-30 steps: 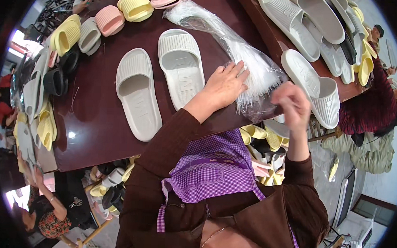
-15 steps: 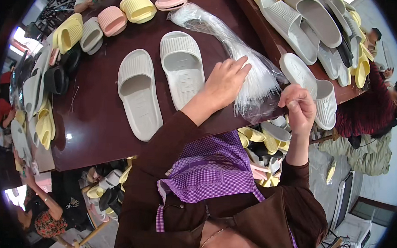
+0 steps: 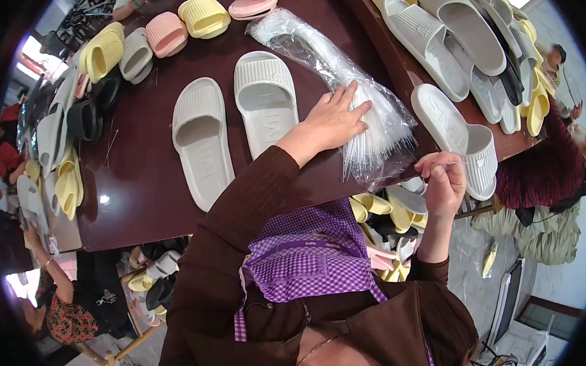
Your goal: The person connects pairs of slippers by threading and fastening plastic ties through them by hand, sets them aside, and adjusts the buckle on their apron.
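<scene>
L hand [image 3: 338, 117] is resting on a clear plastic bag [image 3: 321, 51] w/ thin white strands [image 3: 381, 131] inside, fingers lying spread. Bag's sitting on the dark red bench [image 3: 136, 169], nr the front edge, R of 2 grey slides [image 3: 203, 146] lying side by side. R hand [image 3: 445, 180] is hovering by that edge, just beside the bag's corner, fingers pressing together against the thumb; can't tell what, if anything, they're pinching. A 3rd grey slide [image 3: 480, 162] is lying just beyond R hand.
</scene>
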`<action>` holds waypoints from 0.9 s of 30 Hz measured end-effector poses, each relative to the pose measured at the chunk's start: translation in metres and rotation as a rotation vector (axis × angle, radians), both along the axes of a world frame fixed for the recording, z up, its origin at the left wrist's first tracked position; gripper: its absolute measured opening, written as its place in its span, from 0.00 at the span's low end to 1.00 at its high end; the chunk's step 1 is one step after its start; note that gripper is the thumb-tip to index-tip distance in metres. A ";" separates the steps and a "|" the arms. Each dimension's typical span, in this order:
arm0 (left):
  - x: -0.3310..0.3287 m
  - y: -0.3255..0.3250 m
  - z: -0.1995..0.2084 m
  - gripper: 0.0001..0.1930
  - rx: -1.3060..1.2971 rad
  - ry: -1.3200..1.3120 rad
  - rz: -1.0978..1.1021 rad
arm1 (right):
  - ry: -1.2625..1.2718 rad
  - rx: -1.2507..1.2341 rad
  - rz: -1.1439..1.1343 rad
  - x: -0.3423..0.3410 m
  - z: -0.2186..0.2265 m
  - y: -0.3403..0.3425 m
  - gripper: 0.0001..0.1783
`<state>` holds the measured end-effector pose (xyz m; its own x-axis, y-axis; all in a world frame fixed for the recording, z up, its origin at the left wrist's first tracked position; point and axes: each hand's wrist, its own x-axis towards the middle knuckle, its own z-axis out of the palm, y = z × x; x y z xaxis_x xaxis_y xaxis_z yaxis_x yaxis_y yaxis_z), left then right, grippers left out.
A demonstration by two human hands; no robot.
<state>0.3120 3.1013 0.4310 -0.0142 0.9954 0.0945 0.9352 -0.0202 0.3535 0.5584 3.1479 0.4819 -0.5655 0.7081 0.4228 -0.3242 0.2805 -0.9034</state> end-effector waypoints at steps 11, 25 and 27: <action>0.001 0.000 0.003 0.26 -0.007 -0.010 0.000 | 0.274 0.059 -0.192 0.073 0.052 0.009 0.04; 0.054 -0.098 0.102 0.12 0.210 -1.298 0.037 | 0.543 -0.150 0.318 -0.045 0.094 -0.036 0.07; 0.064 -0.123 0.104 0.12 0.174 -1.469 0.034 | 0.493 -0.244 0.349 -0.079 0.093 -0.048 0.08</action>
